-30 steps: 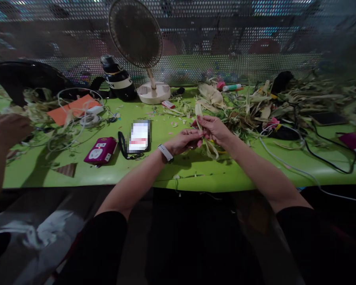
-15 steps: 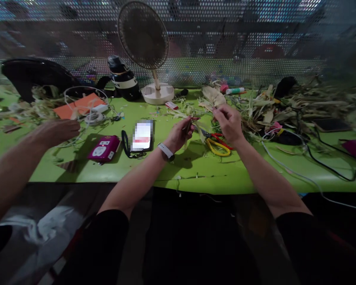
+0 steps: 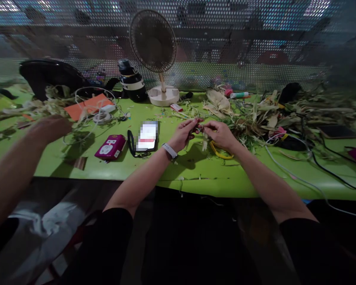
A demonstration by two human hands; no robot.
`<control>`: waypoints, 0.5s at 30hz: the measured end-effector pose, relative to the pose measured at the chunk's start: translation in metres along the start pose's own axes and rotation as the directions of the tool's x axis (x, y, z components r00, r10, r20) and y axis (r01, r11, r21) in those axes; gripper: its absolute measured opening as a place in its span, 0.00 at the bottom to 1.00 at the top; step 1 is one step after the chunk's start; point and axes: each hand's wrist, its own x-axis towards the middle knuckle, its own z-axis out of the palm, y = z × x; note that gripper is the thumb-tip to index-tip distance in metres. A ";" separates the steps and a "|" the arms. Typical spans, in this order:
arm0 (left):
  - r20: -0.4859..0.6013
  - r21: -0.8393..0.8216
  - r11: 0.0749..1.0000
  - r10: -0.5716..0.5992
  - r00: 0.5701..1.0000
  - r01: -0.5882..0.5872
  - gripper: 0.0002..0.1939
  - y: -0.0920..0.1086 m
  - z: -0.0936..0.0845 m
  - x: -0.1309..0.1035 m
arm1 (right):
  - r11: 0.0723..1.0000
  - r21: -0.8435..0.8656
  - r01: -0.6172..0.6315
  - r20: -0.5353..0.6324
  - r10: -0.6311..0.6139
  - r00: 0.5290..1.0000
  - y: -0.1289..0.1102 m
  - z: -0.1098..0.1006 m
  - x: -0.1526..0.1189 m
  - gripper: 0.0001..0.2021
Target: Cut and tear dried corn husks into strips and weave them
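In the middle of the view my left hand (image 3: 184,133), with a pale watch strap at the wrist, has its fingertips pinched. My right hand (image 3: 221,133) meets it fingertip to fingertip, thumb and fingers closed too. A pale strip of husk (image 3: 205,143) hangs between the two hands; its upper end is hidden in the fingers. Under my right hand lies a yellow loop handle (image 3: 222,155) of a tool, the rest covered by the hand. Beyond it are a large pale husk (image 3: 220,101) and a heap of dry leaves and stalks (image 3: 255,122).
On the green table (image 3: 166,172) stand a fan (image 3: 164,96) and a black bottle (image 3: 133,87). Nearer lie a phone (image 3: 147,136) and a purple power block (image 3: 110,147). Another person's hand (image 3: 52,128) is at left, near orange paper (image 3: 86,106) and a white cable (image 3: 102,117).
My right hand has come down and left from the large husk to meet my left hand, covering the red handle. The other person's hand shifted slightly left; the view shifted a little.
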 end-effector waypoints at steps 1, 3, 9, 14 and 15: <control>0.006 0.008 1.000 0.000 1.000 -0.001 0.09 0.001 -0.001 0.001 | 0.998 0.046 -0.033 0.000 0.033 0.999 -0.001 -0.002 0.000 0.09; 0.008 -0.002 1.000 0.004 1.000 -0.004 0.07 0.003 -0.002 0.002 | 0.989 0.120 -0.086 0.011 0.086 0.996 -0.003 -0.005 0.001 0.11; 0.033 -0.132 0.991 -0.013 0.999 0.017 0.02 0.006 0.000 0.003 | 0.987 0.128 -0.098 0.004 0.098 0.995 0.007 -0.008 0.005 0.17; 0.042 -0.156 0.987 -0.028 0.999 0.034 0.04 0.007 0.000 0.001 | 0.977 -0.201 0.072 -0.213 -0.116 0.970 0.003 -0.008 0.002 0.17; 0.040 -0.162 0.986 -0.025 0.999 0.031 0.06 0.007 0.001 0.001 | 0.949 -0.299 0.103 -0.283 -0.191 0.940 0.000 -0.007 0.000 0.16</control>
